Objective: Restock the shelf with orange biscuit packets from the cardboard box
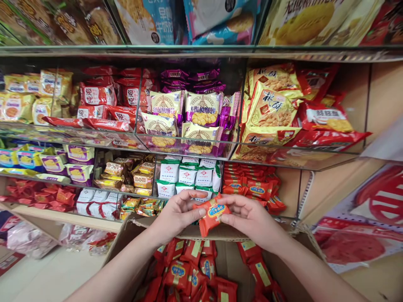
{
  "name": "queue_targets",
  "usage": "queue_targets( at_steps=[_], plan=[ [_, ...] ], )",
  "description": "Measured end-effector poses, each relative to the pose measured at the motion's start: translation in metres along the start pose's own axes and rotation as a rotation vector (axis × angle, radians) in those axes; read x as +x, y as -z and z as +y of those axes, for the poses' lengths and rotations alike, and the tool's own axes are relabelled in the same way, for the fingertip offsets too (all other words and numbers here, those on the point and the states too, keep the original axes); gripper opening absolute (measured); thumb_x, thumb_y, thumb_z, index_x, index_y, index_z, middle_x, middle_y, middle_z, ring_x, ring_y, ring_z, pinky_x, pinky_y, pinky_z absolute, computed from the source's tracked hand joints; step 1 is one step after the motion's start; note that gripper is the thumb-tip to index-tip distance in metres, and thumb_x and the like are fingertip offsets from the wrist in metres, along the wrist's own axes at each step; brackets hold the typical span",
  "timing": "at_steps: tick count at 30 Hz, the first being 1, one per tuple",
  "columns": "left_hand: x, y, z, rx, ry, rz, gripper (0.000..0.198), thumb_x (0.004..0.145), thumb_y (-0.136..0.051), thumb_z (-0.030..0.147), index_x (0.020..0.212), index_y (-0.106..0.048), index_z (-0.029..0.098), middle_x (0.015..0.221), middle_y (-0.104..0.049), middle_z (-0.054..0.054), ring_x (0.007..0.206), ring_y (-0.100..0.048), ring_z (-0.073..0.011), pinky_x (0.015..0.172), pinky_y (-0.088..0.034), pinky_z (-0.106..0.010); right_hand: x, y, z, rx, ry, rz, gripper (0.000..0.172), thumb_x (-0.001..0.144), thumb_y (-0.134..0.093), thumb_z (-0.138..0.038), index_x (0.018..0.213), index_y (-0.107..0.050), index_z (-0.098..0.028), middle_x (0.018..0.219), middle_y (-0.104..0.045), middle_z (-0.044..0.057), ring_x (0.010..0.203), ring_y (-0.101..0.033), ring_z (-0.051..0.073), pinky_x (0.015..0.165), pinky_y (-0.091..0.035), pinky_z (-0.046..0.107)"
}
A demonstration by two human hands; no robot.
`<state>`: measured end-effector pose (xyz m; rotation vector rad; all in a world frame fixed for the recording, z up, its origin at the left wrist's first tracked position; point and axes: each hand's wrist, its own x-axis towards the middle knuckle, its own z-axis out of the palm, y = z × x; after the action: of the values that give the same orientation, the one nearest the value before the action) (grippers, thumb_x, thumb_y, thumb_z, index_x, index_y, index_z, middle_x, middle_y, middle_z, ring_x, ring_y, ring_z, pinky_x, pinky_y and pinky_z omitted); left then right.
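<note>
Between both hands is one red snack packet (211, 213) with a blue and gold oval label, held up over the near edge of the shelves. My left hand (181, 212) pinches its left side between thumb and fingers. On its right side, my right hand (248, 214) grips it with thumb and fingertips. Below them stands an open cardboard box (229, 256) with many loose red packets (178, 272) of the same kind inside. Just behind the hands, matching red packets (260, 188) lie stacked in a shelf compartment.
Glass-fronted shelves (189, 144) hold several kinds of wrapped snacks. White and green packets (185, 174) sit left of the red stack. Purple and cream biscuit packets (201, 109) are above. Plastic bags (30, 239) lie at lower left beside the floor (63, 277).
</note>
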<state>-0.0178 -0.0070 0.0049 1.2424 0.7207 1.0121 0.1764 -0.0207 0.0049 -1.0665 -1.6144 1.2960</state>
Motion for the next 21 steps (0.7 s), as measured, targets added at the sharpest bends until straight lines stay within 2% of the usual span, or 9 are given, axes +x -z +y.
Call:
queue_targets(
  at_steps=[3,7,9,14,18,21],
  plan=[
    [0.001,-0.001,-0.001,-0.012,-0.013,0.002,0.038,0.066,-0.07,0.017,0.1,-0.052,0.017,0.106,-0.058,-0.006,0.087,-0.059,-0.0138,0.08,-0.046,-0.029,0.002,0.0,0.002,0.08,0.008,0.018,0.039,0.067,-0.063,-0.018,0.102,-0.047,-0.022,0.097,-0.06,0.003,0.09,-0.058,0.015,0.083,-0.046,0.033],
    [0.001,-0.002,-0.003,0.043,0.031,-0.058,0.047,0.066,-0.07,0.018,0.106,-0.046,0.016,0.087,-0.062,-0.003,0.078,-0.06,-0.013,0.073,-0.047,-0.026,0.002,0.001,0.003,0.099,-0.007,0.007,0.053,0.066,-0.063,-0.016,0.113,-0.038,-0.022,0.097,-0.058,0.003,0.086,-0.058,0.014,0.079,-0.046,0.031],
    [0.001,-0.002,-0.004,0.071,0.031,-0.058,0.045,0.067,-0.069,0.019,0.105,-0.046,0.015,0.083,-0.062,-0.002,0.074,-0.059,-0.0118,0.07,-0.047,-0.025,0.001,0.001,0.002,0.043,-0.008,-0.012,0.047,0.069,-0.062,-0.02,0.112,-0.042,-0.021,0.098,-0.059,0.003,0.087,-0.058,0.014,0.08,-0.044,0.031],
    [0.0,0.0,-0.007,0.083,0.022,-0.057,0.045,0.066,-0.069,0.02,0.105,-0.046,0.015,0.087,-0.062,-0.003,0.076,-0.058,-0.0122,0.072,-0.046,-0.026,0.0,0.0,0.0,-0.079,0.008,-0.094,0.019,0.078,-0.054,-0.027,0.094,-0.054,-0.018,0.092,-0.063,0.002,0.083,-0.057,0.014,0.074,-0.043,0.028],
    [0.002,-0.001,-0.007,0.09,0.027,-0.04,0.044,0.065,-0.07,0.022,0.102,-0.046,0.016,0.086,-0.062,-0.003,0.077,-0.058,-0.0126,0.073,-0.046,-0.028,0.001,0.002,-0.004,-0.126,-0.02,-0.074,0.016,0.073,-0.059,-0.025,0.087,-0.055,-0.017,0.085,-0.064,0.001,0.077,-0.058,0.014,0.07,-0.044,0.027],
    [0.003,-0.002,-0.004,0.155,-0.015,0.035,0.04,0.068,-0.068,0.027,0.1,-0.048,0.016,0.081,-0.061,-0.001,0.072,-0.058,-0.0111,0.067,-0.044,-0.024,0.001,0.011,-0.008,-0.101,-0.028,-0.002,0.02,0.07,-0.061,-0.027,0.087,-0.056,-0.016,0.09,-0.065,0.003,0.081,-0.059,0.016,0.074,-0.045,0.029]
  ],
)
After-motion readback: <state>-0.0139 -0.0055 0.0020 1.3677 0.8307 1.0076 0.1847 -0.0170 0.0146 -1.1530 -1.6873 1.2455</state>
